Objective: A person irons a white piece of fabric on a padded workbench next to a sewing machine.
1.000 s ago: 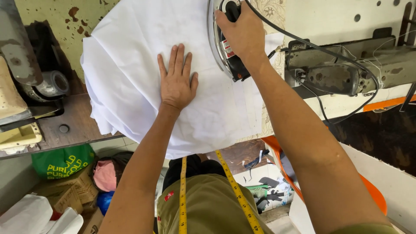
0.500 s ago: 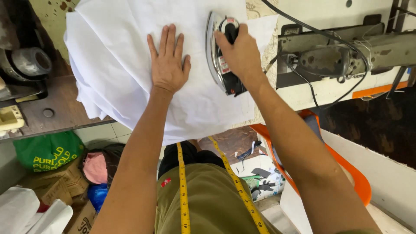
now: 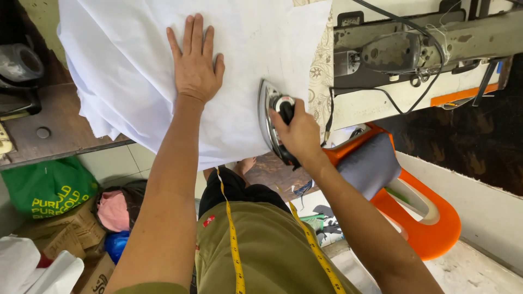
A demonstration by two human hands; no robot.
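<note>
White cloth is being ironed on the table. It is being pinned flat by the left hand, fingers spread. The iron, at the near hem, is being gripped by the right hand, fingers clamped round its handle. Judged next: unpressed cloth needs covering.

Old grey sewing machine upper right; orange plastic chair below it; green printed bag, cardboard boxes lower left.

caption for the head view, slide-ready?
Left hand flat on white cloth; right hand grips an iron at its edge.
</note>
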